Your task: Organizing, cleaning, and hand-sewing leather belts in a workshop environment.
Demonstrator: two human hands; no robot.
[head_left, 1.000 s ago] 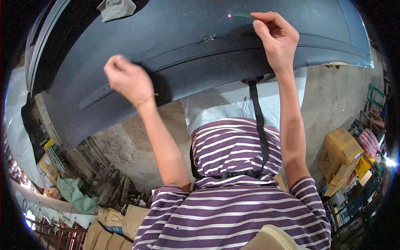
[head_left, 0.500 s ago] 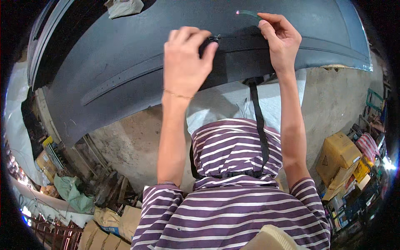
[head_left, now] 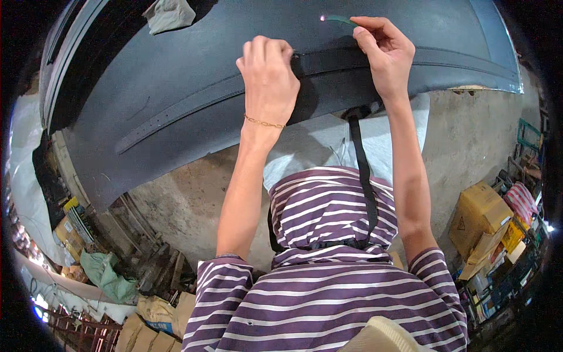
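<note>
A long dark belt [head_left: 176, 120] with a row of holes near its left end lies across the dark sheet-covered tabletop [head_left: 158, 76]. My left hand [head_left: 270, 73] is over the belt's middle, back of the hand up and fingers curled under. What those fingers hold, if anything, is hidden. Between thumb and fingertips, my right hand [head_left: 384, 50] pinches a thin curved green stick [head_left: 339, 20], which resembles a piece of mosquito coil. Its left tip glows pinkish white, held above and beyond the belt.
A crumpled pale cloth [head_left: 169, 15] lies at the far left of the tabletop. Pale fabric [head_left: 305, 146] and a black strap [head_left: 362, 164] hang at my front. Cardboard boxes [head_left: 481, 211] stand on the right; a green bag [head_left: 105, 276] sits at lower left.
My left hand, blurred and with thumb and fingers apart before, has curled closed and shifted slightly right. The right hand has moved a little left with the green stick.
</note>
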